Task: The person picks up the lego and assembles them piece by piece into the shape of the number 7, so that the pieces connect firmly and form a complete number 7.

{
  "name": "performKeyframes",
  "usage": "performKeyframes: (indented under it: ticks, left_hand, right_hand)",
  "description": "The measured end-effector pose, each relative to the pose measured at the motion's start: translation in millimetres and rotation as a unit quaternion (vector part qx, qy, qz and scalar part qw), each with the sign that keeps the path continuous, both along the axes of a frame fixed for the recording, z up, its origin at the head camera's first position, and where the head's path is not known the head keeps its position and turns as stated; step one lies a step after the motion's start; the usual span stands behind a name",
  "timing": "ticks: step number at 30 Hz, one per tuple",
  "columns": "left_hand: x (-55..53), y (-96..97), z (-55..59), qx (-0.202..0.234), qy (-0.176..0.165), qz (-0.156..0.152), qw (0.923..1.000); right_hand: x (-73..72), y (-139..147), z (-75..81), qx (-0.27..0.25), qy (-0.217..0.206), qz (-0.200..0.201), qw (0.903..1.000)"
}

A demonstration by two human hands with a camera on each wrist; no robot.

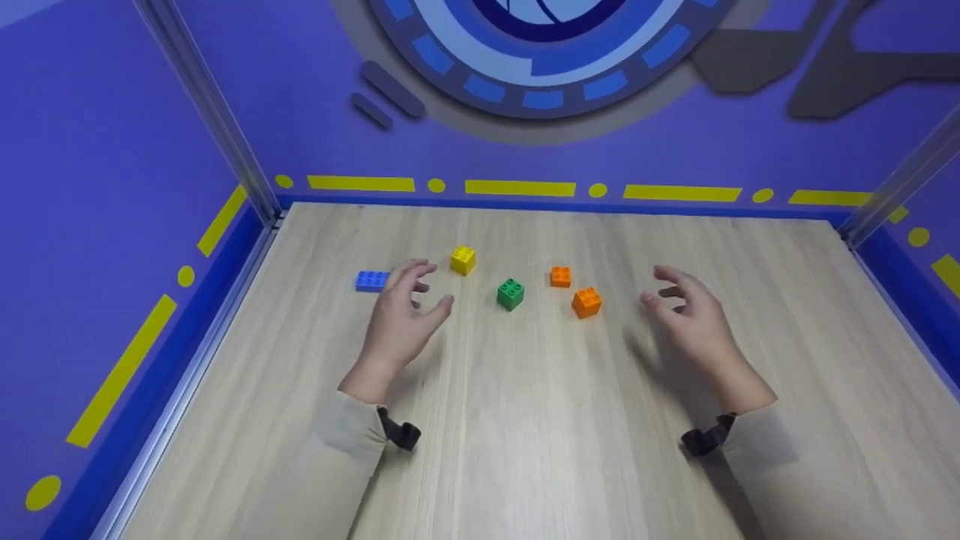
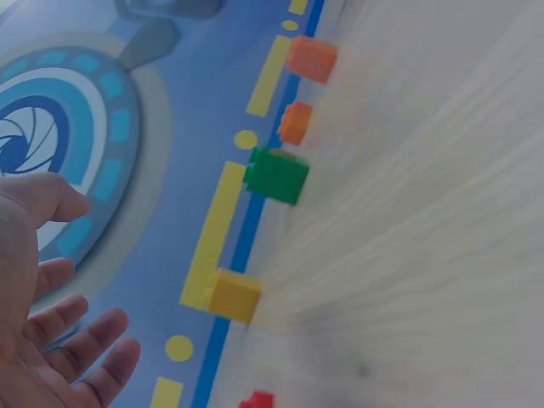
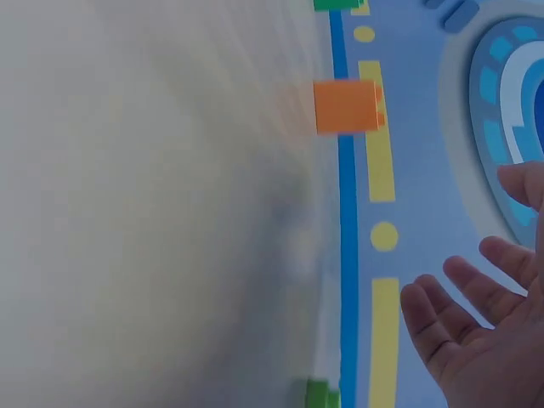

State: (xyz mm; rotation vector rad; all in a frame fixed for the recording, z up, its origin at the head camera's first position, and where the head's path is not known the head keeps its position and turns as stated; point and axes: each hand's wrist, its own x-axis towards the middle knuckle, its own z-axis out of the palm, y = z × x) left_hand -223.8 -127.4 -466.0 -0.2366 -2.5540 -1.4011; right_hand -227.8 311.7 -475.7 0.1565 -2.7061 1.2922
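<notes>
My left hand (image 1: 399,324) hovers over the table with fingers loosely bent and nothing in its grasp. It overlaps the right end of a blue toy brick (image 1: 371,281) in the head view. A yellow brick (image 1: 463,260) stands just beyond its fingertips. In the left wrist view a red brick (image 2: 257,400) peeks in at the bottom edge. Held above the table on the other side, my right hand (image 1: 694,322) is also bare, its thumb apart from the fingers. The larger orange brick (image 1: 586,303) is nearest to it. Another green piece (image 3: 319,394) shows low in the right wrist view.
Between the hands stand a green brick (image 1: 511,295) and a smaller orange brick (image 1: 560,277). All rest on a pale wooden table (image 1: 510,435). Blue printed panels (image 1: 300,135) wall in the back and both sides, with a metal post (image 1: 210,112) at the back left corner.
</notes>
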Motion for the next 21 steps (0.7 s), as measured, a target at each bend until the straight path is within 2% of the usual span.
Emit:
performKeyframes:
  ticks: [7, 12, 18, 21]
  left_hand:
    - [-10.9, 28.0, -8.6, 0.018, -0.023, -0.021, 0.9993]
    - [-21.4, 44.1, -13.3, 0.024, -0.034, -0.047, 0.998]
    - [-31.8, 59.1, -22.2, 0.012, -0.082, -0.038, 0.9958]
    - [-35.8, 65.4, -27.1, 0.016, -0.103, -0.037, 0.9939]
  right_hand:
    - [-10.4, -28, 0.1, -0.026, -0.04, -0.002, 0.9988]
    - [-18.8, -40, -1.0, -0.031, -0.049, 0.009, 0.9983]
    - [-25.8, -53, -10.3, -0.044, -0.105, 0.018, 0.9933]
    - [-28.5, -58, -16.3, -0.042, -0.115, 0.023, 0.9922]
